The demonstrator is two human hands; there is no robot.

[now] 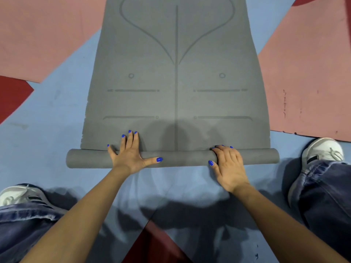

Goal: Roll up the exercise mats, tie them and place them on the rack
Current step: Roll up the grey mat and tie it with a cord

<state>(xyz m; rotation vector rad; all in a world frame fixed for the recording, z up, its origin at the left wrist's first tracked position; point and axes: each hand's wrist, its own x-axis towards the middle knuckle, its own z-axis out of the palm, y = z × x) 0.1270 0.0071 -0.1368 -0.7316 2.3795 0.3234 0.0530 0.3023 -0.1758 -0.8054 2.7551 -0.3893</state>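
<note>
A grey exercise mat (176, 76) with printed alignment lines lies flat on the floor and stretches away from me. Its near end is wound into a thin roll (180, 158) lying crosswise in front of me. My left hand (131, 152) presses flat on the roll's left part, fingers straight and reaching onto the flat mat, thumb spread along the roll. My right hand (228, 164) lies over the roll's right part with its fingers bent over the top.
The floor (47, 130) is blue with dark red patches. A pink mat (41, 35) lies flat at the left and another pink mat (311, 76) at the right. My knees in jeans and white shoes (322, 150) flank the roll.
</note>
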